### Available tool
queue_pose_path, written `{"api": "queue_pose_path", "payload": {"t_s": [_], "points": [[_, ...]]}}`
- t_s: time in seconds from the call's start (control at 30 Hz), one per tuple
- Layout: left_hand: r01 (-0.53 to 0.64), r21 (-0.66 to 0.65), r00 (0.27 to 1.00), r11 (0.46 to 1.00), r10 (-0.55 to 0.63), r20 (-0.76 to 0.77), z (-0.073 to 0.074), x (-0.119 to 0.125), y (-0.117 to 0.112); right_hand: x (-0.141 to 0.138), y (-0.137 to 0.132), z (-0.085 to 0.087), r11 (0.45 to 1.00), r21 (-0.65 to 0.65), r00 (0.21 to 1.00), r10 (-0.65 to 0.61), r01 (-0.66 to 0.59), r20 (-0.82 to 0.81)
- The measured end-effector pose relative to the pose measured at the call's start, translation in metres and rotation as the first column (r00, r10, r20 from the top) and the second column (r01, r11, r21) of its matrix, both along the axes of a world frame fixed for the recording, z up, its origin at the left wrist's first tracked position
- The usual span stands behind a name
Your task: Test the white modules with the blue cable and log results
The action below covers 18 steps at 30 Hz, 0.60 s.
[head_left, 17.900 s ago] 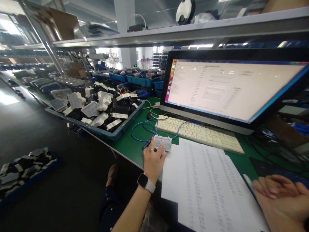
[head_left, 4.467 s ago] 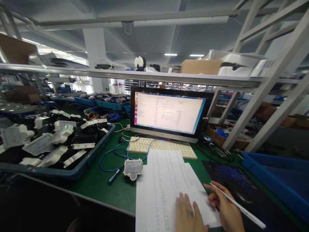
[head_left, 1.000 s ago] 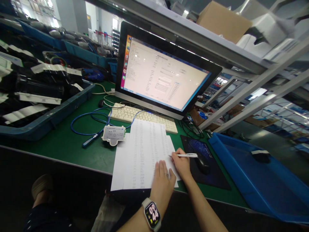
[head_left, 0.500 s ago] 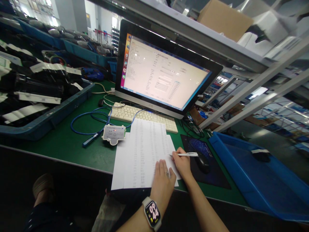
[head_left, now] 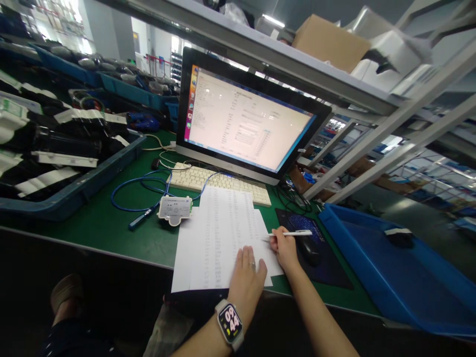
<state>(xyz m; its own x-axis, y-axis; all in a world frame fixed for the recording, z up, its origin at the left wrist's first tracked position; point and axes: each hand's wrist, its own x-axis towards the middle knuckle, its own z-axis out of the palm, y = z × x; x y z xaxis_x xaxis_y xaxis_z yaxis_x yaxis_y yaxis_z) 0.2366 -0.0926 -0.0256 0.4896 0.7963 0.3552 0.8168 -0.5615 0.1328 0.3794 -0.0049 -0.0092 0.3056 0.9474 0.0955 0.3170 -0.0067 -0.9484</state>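
Observation:
My left hand (head_left: pixel 245 275) lies flat on the printed sheets of paper (head_left: pixel 219 233), its fingers stretched out; a ring and a smartwatch (head_left: pixel 229 323) are on it. Between the fingers of my right hand (head_left: pixel 285 250) is a white pen (head_left: pixel 293 233), its tip by the right edge of the sheets. A black mouse (head_left: pixel 308 249) on a dark mouse pad (head_left: pixel 330 270) is just right of that hand. Left of the papers sits a small white device box (head_left: pixel 174 209), close to a blue cable (head_left: pixel 122 207) with a blue plug end.
A monitor (head_left: pixel 241 119) stands behind a white keyboard (head_left: pixel 189 177). On the left, a blue bin (head_left: pixel 74 203) is full of black and white parts; on the right, a blue tray (head_left: pixel 372 277) holds one black part (head_left: pixel 399 238). A shelf (head_left: pixel 278 54) with boxes hangs above.
The pen has tilted closer to level, and my right hand has shifted slightly right along with it. My left hand stays flat on the papers. The camera view has tilted slightly.

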Motion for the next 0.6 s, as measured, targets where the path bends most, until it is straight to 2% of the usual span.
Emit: {"api": "queue_pose_path", "payload": {"t_s": [0.1, 0.2, 0.3, 0.37, 0.43, 0.5, 0.6], "points": [[0.075, -0.019, 0.991, 0.997, -0.073, 0.113, 0.016, -0.024, -0.006, 0.016, 0.004, 0.012, 0.985, -0.137, 0.994, 0.105, -0.101, 0.017], [0.026, 0.109, 0.987, 0.994, -0.043, 0.158, 0.034, -0.065, -0.005, 0.038, 0.003, 0.023, 0.96, -0.244, 0.981, 0.166, -0.139, 0.096], [-0.128, 0.232, 0.986, 0.964, 0.099, 0.135, 0.05, -0.119, 0.012, 0.055, -0.002, 0.032, 0.963, -0.257, 0.963, 0.144, -0.084, 0.227], [-0.236, 0.291, 0.971, 0.927, 0.21, 0.115, 0.059, -0.155, 0.03, 0.059, -0.008, 0.036, 0.978, -0.206, 0.945, 0.089, -0.023, 0.315], [-0.326, 0.295, 0.945, 0.898, 0.32, 0.07, 0.068, -0.184, 0.049, 0.057, -0.018, 0.037, 0.99, -0.14, 0.927, 0.035, 0.019, 0.373], [-0.406, 0.205, 0.912, 0.891, 0.408, 0.032, 0.077, -0.203, 0.062, 0.052, -0.033, 0.032, 0.997, -0.065, 0.901, -0.019, 0.052, 0.433], [-0.43, -0.076, 0.901, 0.9, 0.433, 0.032, 0.088, -0.21, 0.069, 0.045, -0.06, 0.008, 0.99, 0.071, 0.847, -0.143, 0.125, 0.511]]}}
